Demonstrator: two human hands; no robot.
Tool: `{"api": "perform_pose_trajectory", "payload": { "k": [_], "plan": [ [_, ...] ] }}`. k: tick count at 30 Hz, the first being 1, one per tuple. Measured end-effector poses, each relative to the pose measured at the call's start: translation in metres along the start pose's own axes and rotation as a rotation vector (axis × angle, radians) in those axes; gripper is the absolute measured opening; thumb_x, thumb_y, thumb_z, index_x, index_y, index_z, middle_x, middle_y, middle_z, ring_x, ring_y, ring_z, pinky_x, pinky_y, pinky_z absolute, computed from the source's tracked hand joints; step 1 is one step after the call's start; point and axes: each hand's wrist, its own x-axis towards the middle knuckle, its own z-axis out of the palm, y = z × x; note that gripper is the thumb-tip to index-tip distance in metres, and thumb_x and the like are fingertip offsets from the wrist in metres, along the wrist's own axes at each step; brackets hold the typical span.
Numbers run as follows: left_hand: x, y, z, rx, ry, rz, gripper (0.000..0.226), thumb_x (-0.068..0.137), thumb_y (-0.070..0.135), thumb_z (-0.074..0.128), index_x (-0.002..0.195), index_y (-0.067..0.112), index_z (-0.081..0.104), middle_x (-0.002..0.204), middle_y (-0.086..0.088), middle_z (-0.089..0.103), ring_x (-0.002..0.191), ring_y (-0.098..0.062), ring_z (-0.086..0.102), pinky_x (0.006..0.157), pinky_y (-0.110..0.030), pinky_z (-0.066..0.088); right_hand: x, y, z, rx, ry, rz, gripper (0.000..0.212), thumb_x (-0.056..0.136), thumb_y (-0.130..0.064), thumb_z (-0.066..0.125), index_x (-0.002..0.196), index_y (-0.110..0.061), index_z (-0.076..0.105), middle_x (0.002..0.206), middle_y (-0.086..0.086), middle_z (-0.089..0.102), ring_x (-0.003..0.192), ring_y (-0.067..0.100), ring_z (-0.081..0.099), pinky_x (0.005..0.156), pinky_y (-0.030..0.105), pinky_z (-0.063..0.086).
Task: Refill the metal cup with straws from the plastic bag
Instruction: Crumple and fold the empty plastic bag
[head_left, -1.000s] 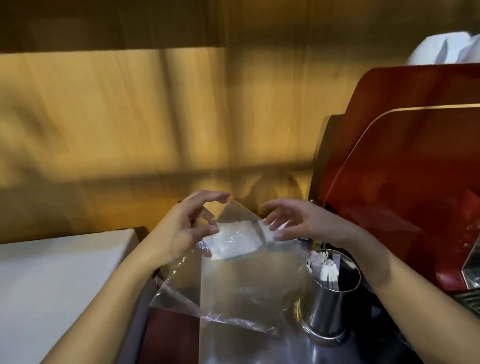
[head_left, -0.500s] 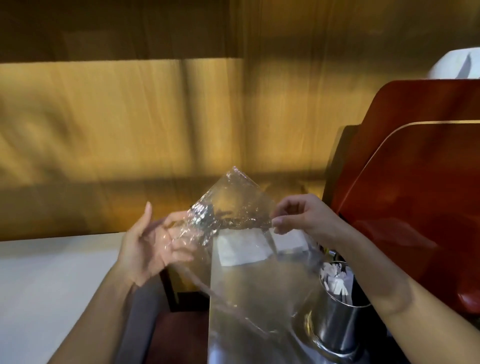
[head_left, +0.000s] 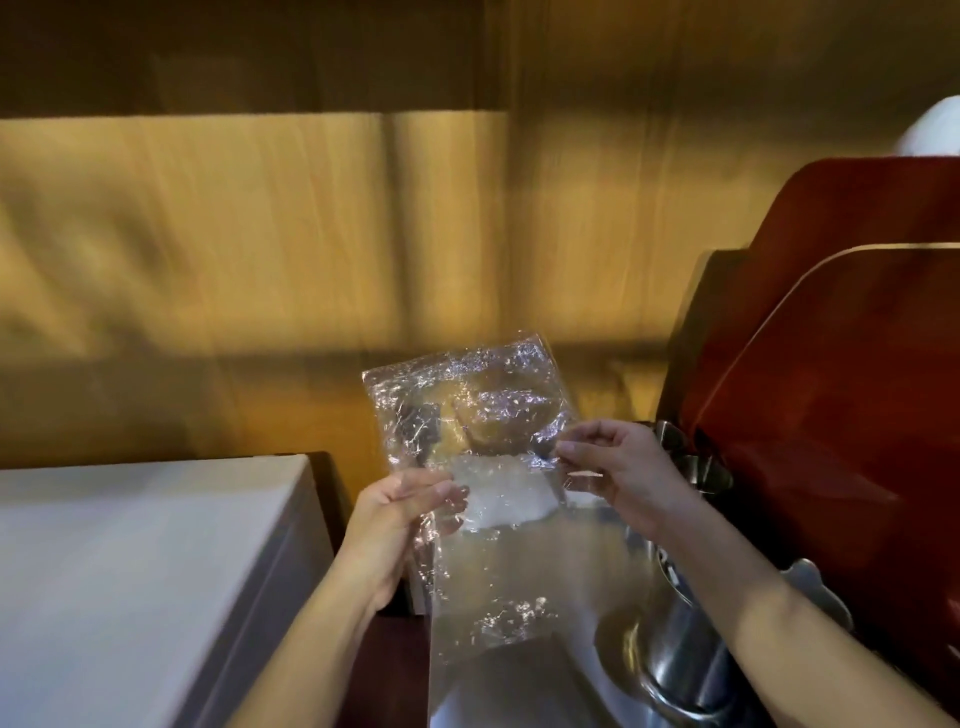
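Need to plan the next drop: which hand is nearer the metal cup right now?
Right. The right hand pinches the plastic bag just above and left of the metal cup, its forearm crossing the cup. The left hand holds the bag's opposite edge, farther left.

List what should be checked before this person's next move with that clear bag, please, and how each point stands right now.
1. Both hands on the bag: ok. The left hand and right hand each pinch a side of the plastic bag.
2. Bag held clear of the counter: ok, it is lifted upright.
3. Straws left in the bag: cannot tell; only a white label shows through it.
4. Metal cup within reach: ok, it stands under the right forearm.
5. Room in the cup: cannot tell; its opening is hidden.
6. Bag mouth open: cannot tell.
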Motion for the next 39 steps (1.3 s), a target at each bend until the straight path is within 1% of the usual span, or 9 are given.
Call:
{"api": "perform_pose_trajectory", "payload": {
  "k": [6, 12, 15, 18, 26, 30, 33, 36, 39],
  "plan": [
    [0.002, 0.000, -0.011, 0.128, 0.021, 0.023, 0.006, 0.065, 0.011, 0.073, 0.065, 0.017, 0.073, 0.069, 0.001, 0.074, 0.067, -0.008, 0.067, 0.069, -0.030, 0.048, -0.012, 0.008, -0.014, -0.309, -0.119, 0.073, 0.005, 0.076, -0.006, 0.069, 0.080, -0.009, 0.069, 0.073, 0.011, 0.074, 0.071, 0.025, 0.070, 0.064, 0.033, 0.056],
    [-0.002, 0.003, -0.021, 0.160, -0.014, -0.017, 0.022, 0.080, 0.008, 0.067, 0.062, 0.020, 0.070, 0.066, -0.005, 0.067, 0.049, -0.012, 0.057, 0.039, -0.022, 0.044, -0.015, 0.012, -0.014, -0.293, -0.110, 0.069, 0.007, 0.078, -0.006, 0.068, 0.074, -0.010, 0.069, 0.061, 0.010, 0.062, 0.049, 0.016, 0.058, 0.043, 0.026, 0.050],
    [-0.004, 0.005, -0.023, 0.141, -0.046, 0.001, 0.017, 0.076, 0.012, 0.068, 0.061, 0.021, 0.070, 0.057, -0.001, 0.063, 0.047, -0.011, 0.055, 0.036, -0.019, 0.043, -0.014, 0.017, -0.013, -0.256, -0.160, 0.111, 0.002, 0.078, -0.009, 0.068, 0.078, -0.010, 0.068, 0.058, 0.008, 0.065, 0.048, 0.019, 0.060, 0.041, 0.025, 0.049],
    [-0.007, 0.008, -0.027, 0.177, -0.104, 0.022, 0.006, 0.066, 0.014, 0.072, 0.069, 0.019, 0.072, 0.065, -0.001, 0.072, 0.055, -0.017, 0.065, 0.042, -0.025, 0.053, -0.010, 0.021, -0.012, -0.211, -0.167, 0.127, 0.003, 0.072, -0.008, 0.070, 0.073, -0.011, 0.069, 0.057, 0.011, 0.066, 0.043, 0.018, 0.059, 0.040, 0.023, 0.049],
    [-0.005, 0.012, -0.034, 0.292, -0.092, 0.106, 0.038, 0.083, -0.008, 0.055, 0.068, 0.022, 0.074, 0.069, -0.002, 0.074, 0.054, -0.018, 0.067, 0.041, -0.026, 0.053, 0.000, 0.030, -0.016, -0.011, -0.215, 0.128, 0.011, 0.069, -0.003, 0.066, 0.072, -0.011, 0.074, 0.058, 0.012, 0.070, 0.048, 0.021, 0.066, 0.043, 0.026, 0.053],
    [-0.005, 0.015, -0.039, 0.487, -0.153, 0.262, 0.061, 0.077, -0.025, 0.040, 0.059, 0.022, 0.073, 0.071, -0.004, 0.074, 0.065, -0.015, 0.067, 0.057, -0.022, 0.054, 0.003, 0.032, -0.016, 0.023, -0.209, 0.121, 0.031, 0.073, 0.015, 0.050, 0.065, -0.005, 0.073, 0.065, 0.010, 0.072, 0.062, 0.017, 0.070, 0.051, 0.024, 0.056],
    [-0.004, 0.015, -0.043, 0.505, -0.219, 0.263, 0.069, 0.068, -0.034, 0.032, 0.049, 0.020, 0.070, 0.061, -0.001, 0.070, 0.066, -0.012, 0.063, 0.066, -0.023, 0.051, 0.003, 0.030, -0.015, 0.081, -0.224, 0.136, 0.027, 0.083, 0.004, 0.045, 0.072, 0.000, 0.070, 0.070, 0.011, 0.071, 0.057, 0.015, 0.066, 0.044, 0.021, 0.051],
    [-0.003, 0.013, -0.055, 0.572, -0.358, 0.179, 0.063, 0.073, -0.029, 0.040, 0.055, 0.023, 0.070, 0.082, 0.008, 0.073, 0.090, 0.001, 0.062, 0.075, -0.012, 0.047, 0.003, 0.031, -0.009, 0.012, -0.263, 0.170, 0.016, 0.076, -0.016, 0.067, 0.084, -0.003, 0.064, 0.081, 0.009, 0.065, 0.066, 0.022, 0.066, 0.047, 0.025, 0.051],
    [-0.001, 0.010, -0.076, 0.717, -0.554, -0.001, 0.039, 0.085, -0.006, 0.056, 0.077, 0.031, 0.064, 0.120, 0.013, 0.061, 0.115, 0.004, 0.051, 0.091, -0.022, 0.046, 0.003, 0.036, -0.005, -0.295, -0.248, 0.095, 0.026, 0.072, 0.003, 0.069, 0.087, -0.013, 0.056, 0.094, 0.010, 0.055, 0.070, 0.021, 0.059, 0.057, 0.031, 0.051]
  ]
}}
